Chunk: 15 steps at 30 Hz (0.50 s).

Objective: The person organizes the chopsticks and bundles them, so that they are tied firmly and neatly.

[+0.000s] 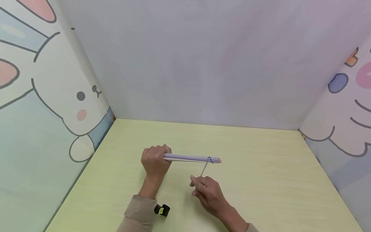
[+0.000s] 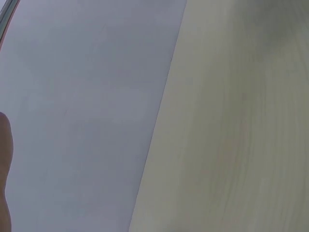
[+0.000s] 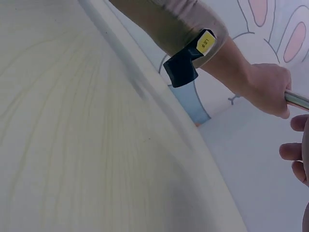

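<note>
The pale green tabletop (image 1: 261,180) fills the lower half of the head view, boxed in by a plain back wall (image 1: 203,64) and 2 side panels printed with cartoon rabbits (image 1: 43,96).

Left of centre, the left hand (image 1: 155,159) is fisted round one end of a bundle of pale lilac and white straws (image 1: 191,158), holding it level above the table and pointing toward the right of the frame. Just below and right, the right hand (image 1: 207,190) pinches a thin rubber band (image 1: 206,166) that is looped round the bundle near its free end and drawn taut toward the fingertips.

The likeliest trouble is the band slipping off that free end, since the loop sits close to the tip and the pull runs slantwise. A slack pinch could let it snap back at the fingers, and too hard a tug could bow or crease the thin straws, or fan them apart in the left fist.

The straws look long, slim and smooth, lying tight and parallel. A black wrist mount with a yellow tag (image 1: 162,210) sits at the left cuff.
</note>
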Available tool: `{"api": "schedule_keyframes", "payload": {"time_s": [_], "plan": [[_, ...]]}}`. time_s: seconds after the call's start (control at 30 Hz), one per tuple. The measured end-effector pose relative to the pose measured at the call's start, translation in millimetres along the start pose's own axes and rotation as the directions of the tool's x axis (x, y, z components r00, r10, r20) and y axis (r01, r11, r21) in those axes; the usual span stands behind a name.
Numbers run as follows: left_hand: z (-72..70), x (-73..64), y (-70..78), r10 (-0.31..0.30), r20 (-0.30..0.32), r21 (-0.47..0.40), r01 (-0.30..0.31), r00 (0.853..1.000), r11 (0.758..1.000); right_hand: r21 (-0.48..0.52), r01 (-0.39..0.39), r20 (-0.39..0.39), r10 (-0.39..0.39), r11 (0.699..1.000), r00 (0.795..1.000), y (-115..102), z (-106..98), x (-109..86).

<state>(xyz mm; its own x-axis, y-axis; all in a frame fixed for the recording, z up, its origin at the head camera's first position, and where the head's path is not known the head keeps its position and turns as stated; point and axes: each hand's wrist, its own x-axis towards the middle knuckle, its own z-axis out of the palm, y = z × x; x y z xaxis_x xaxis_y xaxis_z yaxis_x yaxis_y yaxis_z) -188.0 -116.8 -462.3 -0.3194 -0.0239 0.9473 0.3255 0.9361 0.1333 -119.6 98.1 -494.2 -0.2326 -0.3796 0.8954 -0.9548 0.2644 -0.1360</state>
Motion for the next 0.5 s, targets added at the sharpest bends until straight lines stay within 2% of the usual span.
{"api": "schedule_keyframes", "payload": {"time_s": [0.07,0.17,0.3,0.37,0.4,0.47,0.5], "plan": [[-0.2,-0.3,1.3,-0.004,-0.001,-0.002,0.004,1.000,1.000,0.056,-0.056,-0.001,0.056,0.997,0.998,-3.0,2.4,0.1],[-0.1,0.3,3.3,-0.015,-0.009,-0.013,0.014,1.000,1.000,0.197,-0.104,-0.081,0.121,0.975,0.989,-6.5,5.6,1.3],[-0.3,2.4,6.1,-0.017,-0.012,-0.033,0.017,1.000,0.999,0.398,-0.143,-0.212,0.243,0.906,0.946,-12.3,8.5,-0.1],[-1.0,3.1,7.3,-0.013,-0.007,-0.031,0.013,1.000,0.999,0.473,-0.192,-0.248,0.339,0.860,0.908,-17.8,9.2,-1.3],[-1.3,3.1,7.7,-0.012,-0.003,-0.026,0.012,1.000,1.000,0.501,-0.226,-0.260,0.395,0.835,0.881,-20.9,9.4,-1.6],[-2.2,3.0,8.6,-0.011,0.004,-0.014,0.011,1.000,1.000,0.546,-0.309,-0.273,0.514,0.779,0.814,-27.9,9.1,-0.9],[-2.6,2.7,9.1,-0.012,0.009,-0.009,0.012,1.000,1.000,0.565,-0.357,-0.268,0.575,0.744,0.773,-31.4,8.8,0.1]]}}
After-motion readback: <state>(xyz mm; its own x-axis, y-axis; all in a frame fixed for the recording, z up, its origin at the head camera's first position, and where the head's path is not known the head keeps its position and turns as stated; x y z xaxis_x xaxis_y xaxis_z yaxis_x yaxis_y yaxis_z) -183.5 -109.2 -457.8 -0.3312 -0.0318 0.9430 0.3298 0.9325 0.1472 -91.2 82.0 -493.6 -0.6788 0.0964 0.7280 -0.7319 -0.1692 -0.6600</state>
